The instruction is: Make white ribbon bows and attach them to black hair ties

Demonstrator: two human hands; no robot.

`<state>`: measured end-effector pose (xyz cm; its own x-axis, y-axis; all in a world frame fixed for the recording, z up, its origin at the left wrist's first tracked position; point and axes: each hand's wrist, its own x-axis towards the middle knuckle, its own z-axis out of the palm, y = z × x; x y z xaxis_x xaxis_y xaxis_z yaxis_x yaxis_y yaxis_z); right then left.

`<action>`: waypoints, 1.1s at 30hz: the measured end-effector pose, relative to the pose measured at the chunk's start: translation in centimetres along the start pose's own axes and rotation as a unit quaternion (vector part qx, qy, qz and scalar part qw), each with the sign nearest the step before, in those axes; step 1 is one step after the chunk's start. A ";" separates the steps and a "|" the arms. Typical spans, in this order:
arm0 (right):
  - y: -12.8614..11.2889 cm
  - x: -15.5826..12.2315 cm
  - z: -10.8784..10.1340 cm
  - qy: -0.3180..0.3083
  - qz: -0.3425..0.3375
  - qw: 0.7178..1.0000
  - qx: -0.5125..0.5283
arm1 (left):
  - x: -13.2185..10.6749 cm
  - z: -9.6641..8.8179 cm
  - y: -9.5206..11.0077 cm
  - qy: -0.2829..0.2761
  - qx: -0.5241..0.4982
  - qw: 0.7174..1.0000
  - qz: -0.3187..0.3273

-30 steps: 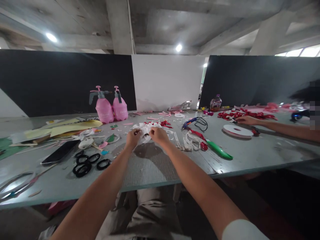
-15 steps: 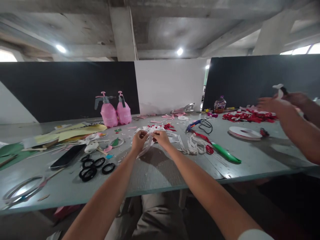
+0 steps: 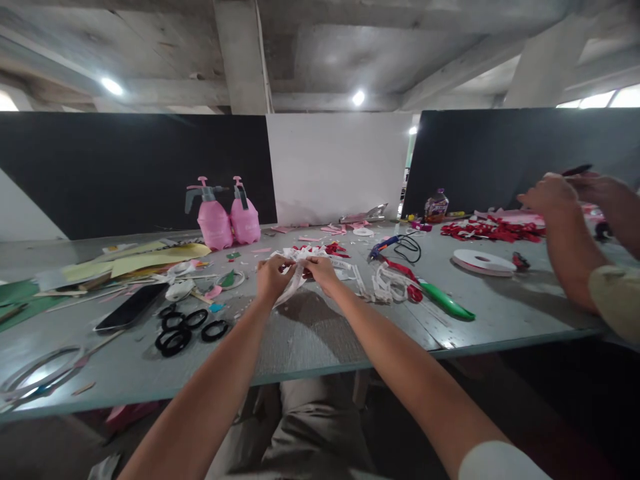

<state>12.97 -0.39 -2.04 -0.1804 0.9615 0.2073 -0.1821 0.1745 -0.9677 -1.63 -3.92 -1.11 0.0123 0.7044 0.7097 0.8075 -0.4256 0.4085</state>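
Note:
Both hands meet over the middle of the table. My left hand is closed in a pinch on a white ribbon, whose loose end hangs down toward the tabletop. On the same ribbon, close beside it, my right hand is pinched shut as well. Behind the fingers lies a pile of white and red ribbon pieces. To the right of my right hand are loose white printed ribbons and a green shiny strip. The fingertips partly hide the held ribbon.
Left of me lie a black phone, black rings and yellow sheets. Pink spray bottles stand behind. A blue glue gun, a ribbon spool and a red ribbon heap are rightward, near a co-worker's hands.
My left hand has shifted slightly left, away from the right one, with the ribbon still held. The co-worker's hands have moved, and a sleeve now shows. The view has tilted slightly.

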 end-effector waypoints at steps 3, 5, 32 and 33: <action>0.1 -0.1 0.1 -0.010 0.003 1.000 -0.006 | 0.0 0.0 0.1 -0.014 0.027 1.000 -0.005; 0.3 0.0 0.1 -0.016 -0.004 1.000 -0.013 | -0.1 0.1 0.1 -0.016 0.035 0.999 -0.007; 0.8 0.1 -0.5 -0.038 -0.152 0.920 -0.359 | -0.4 0.9 -0.4 -0.053 0.132 0.990 -0.003; 0.8 0.1 -0.5 -0.039 -0.150 0.921 -0.357 | -0.4 0.8 -0.4 -0.054 0.125 0.991 -0.001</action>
<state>13.31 -0.08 -2.90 -0.2990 0.8337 0.4643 0.4413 0.5522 -0.7074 -1.44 -3.59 -2.01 0.0631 0.7670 0.6385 0.9285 -0.2797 0.2442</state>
